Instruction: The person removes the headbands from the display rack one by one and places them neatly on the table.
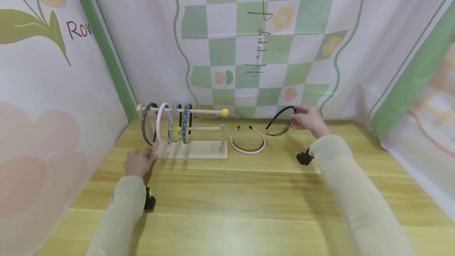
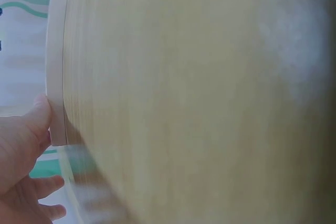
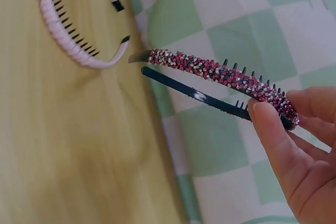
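My right hand (image 1: 310, 120) pinches a headband (image 3: 220, 74) by the middle of its curve, above the table's back right. It is black inside with comb teeth, and pink, white and dark beads cover its outside. On the table to its left lies a pink wrapped headband (image 1: 249, 151). My left hand (image 1: 139, 162) holds the left end of a wooden headband rack (image 1: 192, 150), thumb and a finger at the corner of its base (image 2: 56, 66), other fingers spread. Hanging from the upper bar are a dark headband (image 1: 143, 123), a pink one (image 1: 158, 123), a silver one (image 1: 172, 123) and a blue glittery one (image 1: 185, 123).
The upper bar ends in a yellow ball (image 1: 224, 112). A lower bar (image 1: 207, 128) runs beneath it to a short post (image 1: 222, 137). Behind the wooden table (image 1: 227, 204) hangs a green-and-white checked cloth (image 1: 249, 50), and a printed curtain (image 1: 39, 129) closes the left side.
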{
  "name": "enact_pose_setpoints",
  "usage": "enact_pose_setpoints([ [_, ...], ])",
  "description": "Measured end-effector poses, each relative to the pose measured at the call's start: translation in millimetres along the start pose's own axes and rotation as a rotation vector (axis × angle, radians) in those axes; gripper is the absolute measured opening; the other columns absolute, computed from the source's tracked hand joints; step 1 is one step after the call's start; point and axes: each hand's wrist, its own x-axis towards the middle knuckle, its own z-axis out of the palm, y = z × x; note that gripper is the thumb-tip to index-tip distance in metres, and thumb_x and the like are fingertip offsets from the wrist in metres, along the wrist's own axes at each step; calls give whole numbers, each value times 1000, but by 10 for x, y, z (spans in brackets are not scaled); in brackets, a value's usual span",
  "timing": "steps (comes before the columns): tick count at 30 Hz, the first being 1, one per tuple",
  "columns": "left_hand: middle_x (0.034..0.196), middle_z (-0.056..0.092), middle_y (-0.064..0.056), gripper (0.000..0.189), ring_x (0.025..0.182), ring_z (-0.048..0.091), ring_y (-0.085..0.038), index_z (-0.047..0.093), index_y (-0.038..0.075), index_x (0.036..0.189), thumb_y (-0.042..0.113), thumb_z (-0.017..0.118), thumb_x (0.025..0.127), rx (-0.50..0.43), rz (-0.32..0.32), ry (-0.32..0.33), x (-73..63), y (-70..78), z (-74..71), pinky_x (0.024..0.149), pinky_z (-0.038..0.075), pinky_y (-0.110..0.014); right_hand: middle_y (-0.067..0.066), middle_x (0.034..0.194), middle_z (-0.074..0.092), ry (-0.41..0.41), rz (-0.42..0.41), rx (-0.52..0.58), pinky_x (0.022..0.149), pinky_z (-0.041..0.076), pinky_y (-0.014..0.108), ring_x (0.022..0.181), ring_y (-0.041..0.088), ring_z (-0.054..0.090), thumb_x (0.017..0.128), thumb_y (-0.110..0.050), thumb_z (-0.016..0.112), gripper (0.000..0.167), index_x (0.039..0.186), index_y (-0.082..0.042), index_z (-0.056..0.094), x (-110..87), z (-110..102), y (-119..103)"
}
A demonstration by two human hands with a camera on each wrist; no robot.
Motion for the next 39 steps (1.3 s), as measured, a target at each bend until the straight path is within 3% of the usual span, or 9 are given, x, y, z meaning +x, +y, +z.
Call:
enact_pose_setpoints([
  [4,135,28,-37,56,120,23,-55,41,2,136,41,45,95,-4,-1,-2,-5,2,-6,92,24,-66,36,124,40,6,4,32,73,53,34,66,12,62,92,4,46,57,141,8,18,-14,-1,127],
  [10,135,28,-37,56,120,22,-56,42,2,135,40,46,95,-2,4,-1,-12,0,-1,92,23,-67,36,136,27,4,42,72,72,53,30,65,11,61,93,4,44,59,143,6,12,-60,-13,281],
  [15,134,29,-37,56,119,23,-56,42,2,135,40,46,95,-5,8,2,-17,12,-15,91,24,-67,37,138,22,13,74,85,70,53,26,64,8,61,93,4,42,55,142,6,17,-101,-22,387],
  [20,133,31,-36,56,118,25,-55,42,2,136,40,46,95,-5,5,0,-16,16,-20,91,26,-66,39,124,38,-1,110,84,73,52,31,64,10,63,93,3,44,53,140,9,21,-127,-34,465],
  [24,133,31,-36,56,118,25,-55,42,2,136,41,46,95,-5,4,0,-7,14,-26,90,26,-66,33,112,48,-50,139,3,77,51,36,71,18,65,93,-4,48,50,137,10,28,-177,-67,532],
  [31,134,30,-37,55,117,26,-55,43,3,135,40,47,95,-5,-3,-6,-32,37,-44,89,27,-65,31,107,53,-181,159,-123,72,53,38,73,24,64,95,-9,49,39,125,14,39,-265,-115,683],
  [39,133,32,-36,55,116,28,-53,43,3,135,40,48,95,-3,-8,-3,-47,50,-50,89,28,-64,20,90,59,-304,220,-60,65,54,34,67,22,63,95,-7,47,27,112,15,44,-282,-74,805],
])
